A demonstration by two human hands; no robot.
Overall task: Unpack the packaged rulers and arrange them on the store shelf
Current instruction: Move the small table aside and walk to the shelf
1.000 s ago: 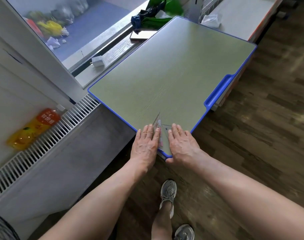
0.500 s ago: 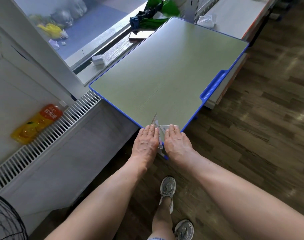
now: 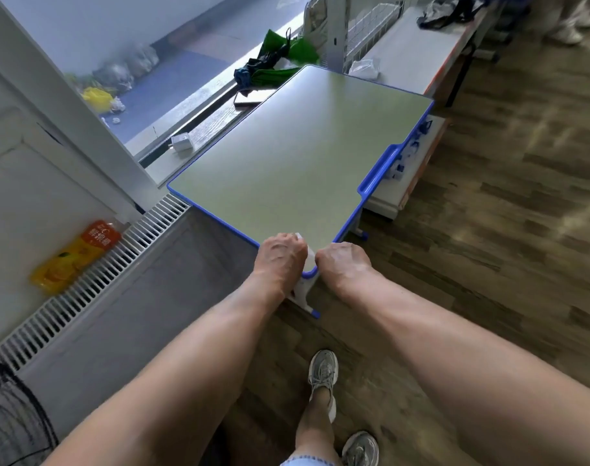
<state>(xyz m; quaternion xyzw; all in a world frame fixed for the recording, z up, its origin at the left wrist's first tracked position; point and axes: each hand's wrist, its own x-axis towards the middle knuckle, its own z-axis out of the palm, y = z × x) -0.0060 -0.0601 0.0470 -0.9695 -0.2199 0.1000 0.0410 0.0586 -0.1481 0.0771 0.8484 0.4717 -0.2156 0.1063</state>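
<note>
Where the frame ends at the bottom, two grey trainers (image 3: 323, 375) stand on the wood-pattern floor (image 3: 488, 264), one ahead of the other.

- Lower left corner: dark wire mesh (image 3: 8, 415), partly cut off by the frame edge.
- Centre, near corner of the desk (image 3: 303, 156): both hands, knuckles up, side by side.
- Left hand (image 3: 280, 255): fingers curled, pinching the top edge of the packaged ruler (image 3: 308, 255).
- Right hand (image 3: 342, 260): fingers curled under, set against the other side of the pack. Whether it grips the pack cannot be told, as the fingertips are hidden.
- Packaged ruler: pale, clear, seen only as a narrow strip between the two hands, over the desk's rounded blue-edged corner.
- Desk: pale green top, blue rim, with a blue moulded handle (image 3: 377, 176) on its right edge.
- Left of centre: white slatted radiator grille (image 3: 85, 284). An orange drink bottle (image 3: 75, 257) lies just beside it.
- Window sill beyond the desk's left edge: a small white charger (image 3: 181, 142) and, further along, a phone (image 3: 253, 97) lying flat.
- Top centre: a folded green and dark umbrella (image 3: 273, 62).
- Upper right: store shelf (image 3: 411, 52), pale surface, with a white wire basket (image 3: 371, 28) at its left. A crumpled clear plastic bag (image 3: 364, 69) rests on it near the desk's far corner.
</note>
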